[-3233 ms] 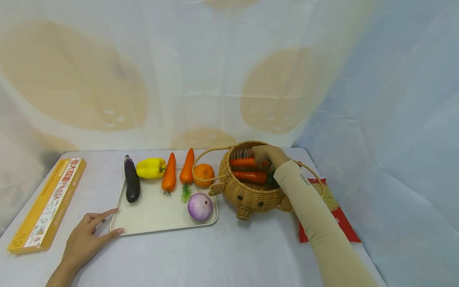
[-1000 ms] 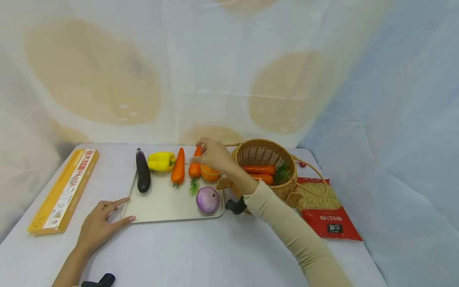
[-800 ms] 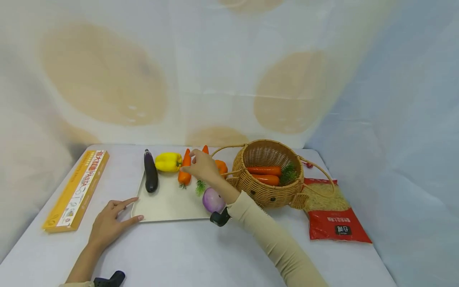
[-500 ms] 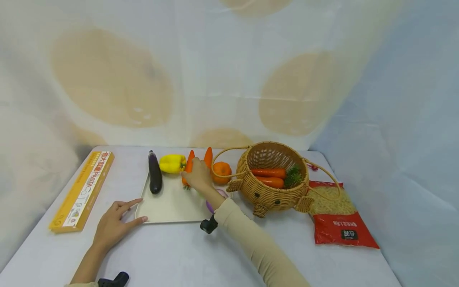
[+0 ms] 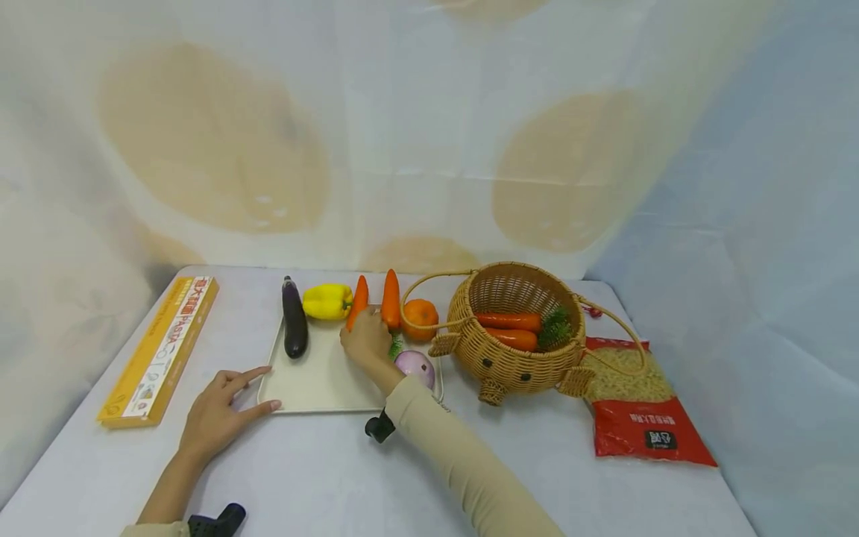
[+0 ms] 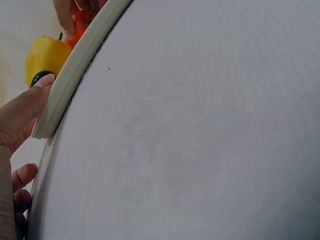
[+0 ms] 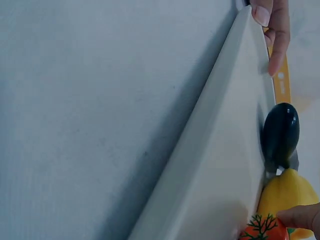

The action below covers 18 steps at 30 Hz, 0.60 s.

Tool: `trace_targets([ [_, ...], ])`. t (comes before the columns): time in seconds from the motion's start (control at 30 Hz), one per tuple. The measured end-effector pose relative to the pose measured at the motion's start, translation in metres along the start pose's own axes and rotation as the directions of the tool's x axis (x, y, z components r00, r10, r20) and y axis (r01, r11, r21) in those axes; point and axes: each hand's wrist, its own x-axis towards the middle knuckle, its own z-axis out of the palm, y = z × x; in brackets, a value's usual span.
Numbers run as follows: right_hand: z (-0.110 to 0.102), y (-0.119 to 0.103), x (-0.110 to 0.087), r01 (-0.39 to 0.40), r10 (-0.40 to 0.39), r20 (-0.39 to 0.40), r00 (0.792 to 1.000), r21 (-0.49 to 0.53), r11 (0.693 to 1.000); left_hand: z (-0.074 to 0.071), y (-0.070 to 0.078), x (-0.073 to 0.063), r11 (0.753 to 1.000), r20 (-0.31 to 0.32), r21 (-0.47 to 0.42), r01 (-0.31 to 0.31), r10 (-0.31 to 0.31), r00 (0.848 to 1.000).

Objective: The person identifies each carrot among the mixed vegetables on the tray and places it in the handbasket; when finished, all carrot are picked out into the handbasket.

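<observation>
A yellow pasta box [image 5: 158, 354] lies at left, a red packet [image 5: 646, 410] (pale contents showing) at right.

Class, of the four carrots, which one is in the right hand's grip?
The carrot beside the yellow pepper, its leafy end in the right hand's grip. Another carrot lies farther from that pepper; the remaining two are in the wicker basket.

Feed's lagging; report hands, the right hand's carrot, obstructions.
Right hand gripping carrot near leafy end. Left hand touching tray corner. Yellow pepper close alongside, possibly crowding.
</observation>
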Motion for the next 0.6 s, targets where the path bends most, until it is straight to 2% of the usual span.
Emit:
trace_targets([
  [0.2, 0.0, 0.003, 0.0, -0.037, 0.04, -0.018, 0.999, 0.145, 0.989, -0.002, 0.002, 0.001, 1.0, -0.007, 0.007, -0.009, 0.009, 1.0],
  [0.37, -0.003, 0.003, -0.002, -0.057, 0.057, 0.007, 0.998, 0.226, 0.972, -0.004, 0.003, 0.0, 1.0, -0.006, 0.01, -0.006, 0.006, 1.0],
  [0.6, -0.029, 0.012, -0.016, 0.019, -0.016, -0.01, 1.0, 0.432, 0.901, -0.002, 0.001, 0.0, 1.0, -0.02, 0.001, -0.024, 0.024, 1.0],
])
